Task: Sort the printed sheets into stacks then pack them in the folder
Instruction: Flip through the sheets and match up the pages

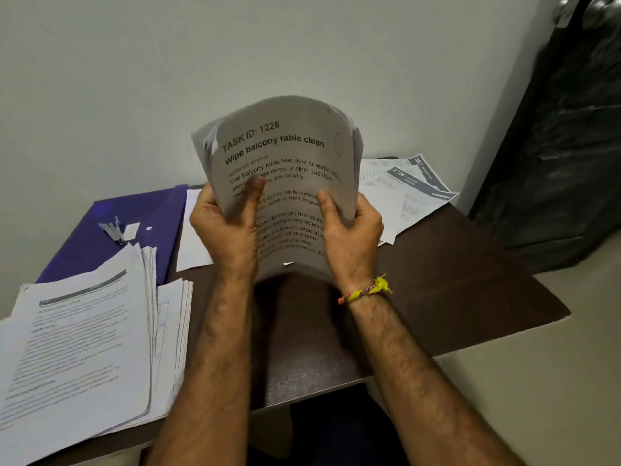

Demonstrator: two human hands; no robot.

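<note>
Printed sheets [289, 183] are held as a bundle above the table [453, 280], upright and bowed toward the camera, with the front page headed "TASK ID: 1228, Wipe balcony table clean". Left hand [225, 230] grips the bundle's lower left edge: the thumb lies across the front page and the remaining fingers curl behind the paper. Right hand [349, 230] grips the lower right edge in the same manner, thumb on the front, fingers behind. A yellow thread band [366, 290] encircles the right wrist.

All positions below are given relative to the held bundle. Directly beneath it lies the bare dark brown tabletop. To its left and nearer the camera, a thick stack of printed pages [84, 348] rests on the table, with a second, lower stack [174, 331] just beside that one. Behind those stacks, to the bundle's left, a purple folder [111, 213] lies open and flat, with a metal clip fastener on its inner face. A single white sheet [193, 237] lies beside the folder. To the bundle's right and behind it, loose pages with grey header bars [410, 190] are fanned out, overlapping each other. A dark door [564, 129] stands at far right.
</note>
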